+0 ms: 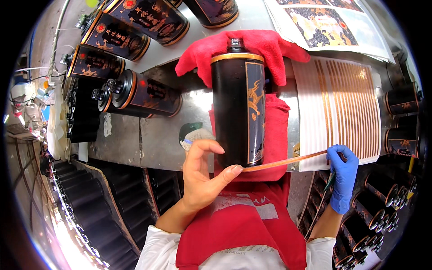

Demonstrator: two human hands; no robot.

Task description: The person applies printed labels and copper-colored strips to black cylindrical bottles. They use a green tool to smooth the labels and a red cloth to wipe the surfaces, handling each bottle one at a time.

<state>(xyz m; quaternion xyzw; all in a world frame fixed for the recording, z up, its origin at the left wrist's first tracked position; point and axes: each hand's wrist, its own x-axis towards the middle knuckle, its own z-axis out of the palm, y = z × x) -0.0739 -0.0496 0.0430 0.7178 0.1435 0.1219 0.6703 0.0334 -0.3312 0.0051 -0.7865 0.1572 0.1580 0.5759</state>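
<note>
A large black bottle (231, 108) with a gold shoulder band and a dark picture label lies before me, its base toward me. At that base, the thumb of my bare left hand (202, 175) presses the end of a thin gold strip (288, 161); the index finger bends beside the bottle, apart from the thumb. To the right, my blue-gloved right hand (343, 168) pinches the strip's other end. Between my hands the strip runs nearly straight. Red cloth (275, 139) lies under the bottle, and a red towel (198, 56) bunches round its neck.
A white sheet of gold strips (310, 117) lies at right, below printed picture sheets (321, 27). Several labelled black bottles (148, 94) lie at left. Rows of black bottles fill racks (85, 193) at lower left, with more bottles (382, 189) at right. A red apron (238, 234) covers my front.
</note>
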